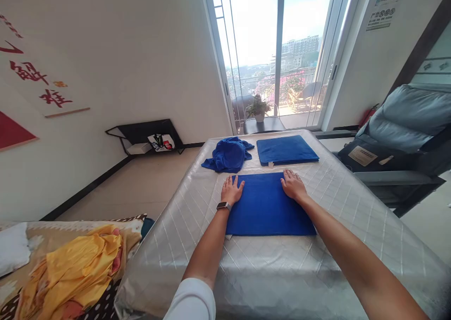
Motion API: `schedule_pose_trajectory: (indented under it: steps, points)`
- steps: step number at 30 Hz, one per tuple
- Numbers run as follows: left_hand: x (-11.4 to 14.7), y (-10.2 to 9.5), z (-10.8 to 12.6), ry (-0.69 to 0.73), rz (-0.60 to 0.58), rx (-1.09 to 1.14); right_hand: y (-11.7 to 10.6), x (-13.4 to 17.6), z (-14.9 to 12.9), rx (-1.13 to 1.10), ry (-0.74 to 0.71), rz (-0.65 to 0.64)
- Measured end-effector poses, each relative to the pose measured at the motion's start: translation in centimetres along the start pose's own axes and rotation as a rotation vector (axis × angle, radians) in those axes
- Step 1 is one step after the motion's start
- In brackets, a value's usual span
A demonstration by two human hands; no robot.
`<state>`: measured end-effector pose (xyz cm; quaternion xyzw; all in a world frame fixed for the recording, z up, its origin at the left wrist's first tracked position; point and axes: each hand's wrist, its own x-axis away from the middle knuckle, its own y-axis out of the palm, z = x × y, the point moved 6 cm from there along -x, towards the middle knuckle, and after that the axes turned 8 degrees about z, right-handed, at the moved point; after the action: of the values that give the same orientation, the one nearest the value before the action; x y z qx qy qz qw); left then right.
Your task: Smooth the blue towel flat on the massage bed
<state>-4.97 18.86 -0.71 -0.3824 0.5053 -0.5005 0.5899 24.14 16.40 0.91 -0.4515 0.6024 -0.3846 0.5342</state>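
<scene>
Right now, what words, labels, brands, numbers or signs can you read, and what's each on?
"解难", red, on the scroll; its smaller or cut-off characters: unreadable.
Poster: too small.
Chair label: blurred.
Folded rear cloth tag: too small.
Printed item on rack: unreadable.

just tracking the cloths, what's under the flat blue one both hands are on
The flat blue cloth lies on the silvery quilted cover, which shows around the cloth's edges. A small pale tab peeks out at its near left corner. Whatever the cloth covers can't be seen.
</scene>
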Motion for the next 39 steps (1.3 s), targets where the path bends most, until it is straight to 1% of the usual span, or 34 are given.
schedule_pose_trajectory:
  steps: [2, 3, 5, 8, 10, 12, 13, 15, 17, 19, 21, 22, 23, 24, 26, 28, 30, 36, 38, 39]
  points:
    - [0.0, -0.1, 0.1, 0.003, 0.005, 0.002, -1.1, 1.4, -0.3, 0.010, -0.031, 0.057]
    - [0.1, -0.1, 0.1, 0.002, 0.007, 0.003, -1.4, 2.3, -0.4, 0.008, -0.045, 0.063]
    - [0.1, -0.1, 0.2, 0.003, 0.009, 0.007, -1.6, 4.1, -0.5, -0.003, -0.065, 0.034]
    - [0.1, -0.2, 0.0, -0.016, 0.020, 0.010, -1.1, 6.2, -0.5, -0.006, -0.074, -0.053]
    - [0.1, -0.6, -0.2, -0.053, 0.033, -0.002, -0.6, 6.9, -0.3, 0.005, -0.060, -0.099]
    - [0.1, -1.4, 0.0, -0.074, 0.085, -0.032, -0.1, 7.1, -0.2, 0.016, -0.051, -0.111]
    - [0.2, -1.9, 0.6, -0.064, 0.129, -0.045, 0.0, 7.1, -0.2, 0.020, -0.050, -0.108]
    - [0.5, -3.0, 3.1, 0.012, 0.229, -0.040, 0.2, 6.9, -0.1, 0.023, -0.048, -0.096]
    - [1.4, -3.3, 7.3, 0.167, 0.265, 0.014, 0.2, 6.9, -0.1, 0.018, -0.047, -0.091]
    - [2.8, -2.6, 12.4, 0.365, 0.221, 0.089, 0.2, 6.9, -0.1, 0.012, -0.047, -0.092]
    - [4.7, -1.3, 17.0, 0.540, 0.154, 0.135, 0.1, 7.0, -0.1, 0.010, -0.054, -0.095]
    - [5.5, -0.5, 18.6, 0.586, 0.123, 0.142, 0.1, 7.1, -0.1, 0.009, -0.060, -0.097]
    - [6.1, 0.2, 19.7, 0.605, 0.091, 0.138, 0.1, 7.2, -0.1, 0.008, -0.066, -0.099]
    - [6.6, 0.9, 20.1, 0.599, 0.060, 0.128, 0.1, 7.2, -0.1, 0.006, -0.069, -0.100]
    - [7.0, 1.7, 19.7, 0.559, 0.007, 0.103, 0.1, 7.2, -0.1, 0.000, -0.063, -0.098]
    - [7.0, 1.8, 17.8, 0.519, -0.019, 0.085, 0.1, 7.1, -0.1, -0.006, -0.051, -0.093]
    - [6.9, 1.3, 15.0, 0.476, -0.028, 0.069, 0.1, 7.0, -0.1, -0.012, -0.044, -0.089]
    - [7.2, -0.8, 4.5, 0.248, -0.056, -0.022, 0.3, 6.9, -0.1, -0.014, -0.024, -0.099]
    - [7.6, -1.2, 2.0, 0.200, -0.056, -0.037, 0.4, 6.8, 0.0, -0.008, -0.025, -0.107]
    - [7.8, -1.4, 1.3, 0.189, -0.051, -0.036, 0.4, 6.7, 0.0, -0.005, -0.028, -0.110]
